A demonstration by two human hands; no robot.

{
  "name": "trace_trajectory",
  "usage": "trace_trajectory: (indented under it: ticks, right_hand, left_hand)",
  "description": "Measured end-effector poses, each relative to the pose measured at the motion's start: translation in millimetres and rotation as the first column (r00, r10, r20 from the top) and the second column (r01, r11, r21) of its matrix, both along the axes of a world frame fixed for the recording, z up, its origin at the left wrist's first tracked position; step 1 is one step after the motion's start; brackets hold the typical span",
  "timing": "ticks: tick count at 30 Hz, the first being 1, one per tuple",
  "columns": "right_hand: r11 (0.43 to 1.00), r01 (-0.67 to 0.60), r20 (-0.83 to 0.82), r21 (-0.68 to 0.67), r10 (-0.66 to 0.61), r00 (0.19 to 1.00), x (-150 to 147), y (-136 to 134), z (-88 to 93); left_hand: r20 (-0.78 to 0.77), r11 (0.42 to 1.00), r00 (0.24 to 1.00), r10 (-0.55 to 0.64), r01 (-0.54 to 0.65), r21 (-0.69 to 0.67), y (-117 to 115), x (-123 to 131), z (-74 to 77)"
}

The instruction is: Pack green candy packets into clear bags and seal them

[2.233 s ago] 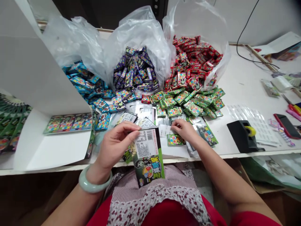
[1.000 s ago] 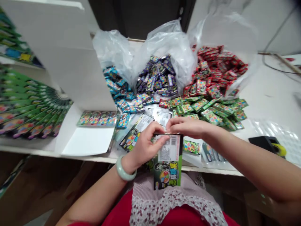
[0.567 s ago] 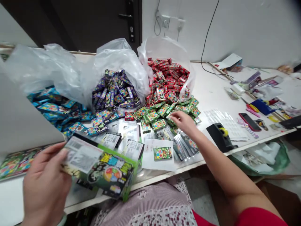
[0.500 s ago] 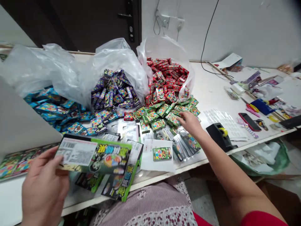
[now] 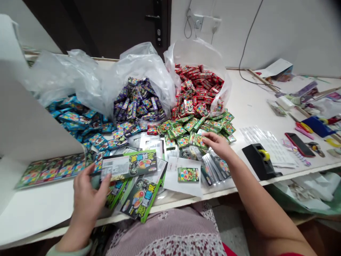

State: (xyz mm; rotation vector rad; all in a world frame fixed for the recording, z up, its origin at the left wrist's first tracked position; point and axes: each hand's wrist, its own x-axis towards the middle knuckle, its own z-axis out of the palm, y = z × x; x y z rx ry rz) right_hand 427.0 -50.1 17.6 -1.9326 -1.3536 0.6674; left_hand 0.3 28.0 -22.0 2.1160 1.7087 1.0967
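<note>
My left hand [image 5: 89, 197] rests at the near left of the table, fingers closed on the end of a green and black printed packet [image 5: 129, 168] that lies on a small heap of like packets [image 5: 140, 199]. My right hand [image 5: 218, 144] reaches to the pile of small green boxes [image 5: 191, 127], fingers curled round one of them [image 5: 200, 141]. A single green box [image 5: 188, 174] lies on a white sheet near the table's front edge.
Piles of small blue [image 5: 77, 119], purple [image 5: 138, 103] and red boxes [image 5: 198, 89] spill from clear plastic bags. A white carton [image 5: 23, 135] stands at the left. A black tape dispenser [image 5: 259, 161], a phone [image 5: 299, 144] and clutter lie at the right.
My left hand has carried the packet from in front of me down to the heap at the near left. My right hand has left it and reached to the green boxes.
</note>
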Motion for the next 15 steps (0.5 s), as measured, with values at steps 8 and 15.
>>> trace_trajectory:
  ticks: [8, 15]
  right_hand:
    - [0.779, -0.597, 0.001, 0.189, 0.608, 0.794, -99, 23, 34.3]
    - [0.847, -0.462, 0.370, 0.262, 0.354, 0.859, -140, 6, 8.2]
  left_hand:
    - [0.738, 0.484, 0.621, -0.263, 0.747, -0.456, -22, 95, 54.6]
    - [0.817, 0.625, 0.566, 0.108, 0.601, -0.498, -28, 105, 32.9]
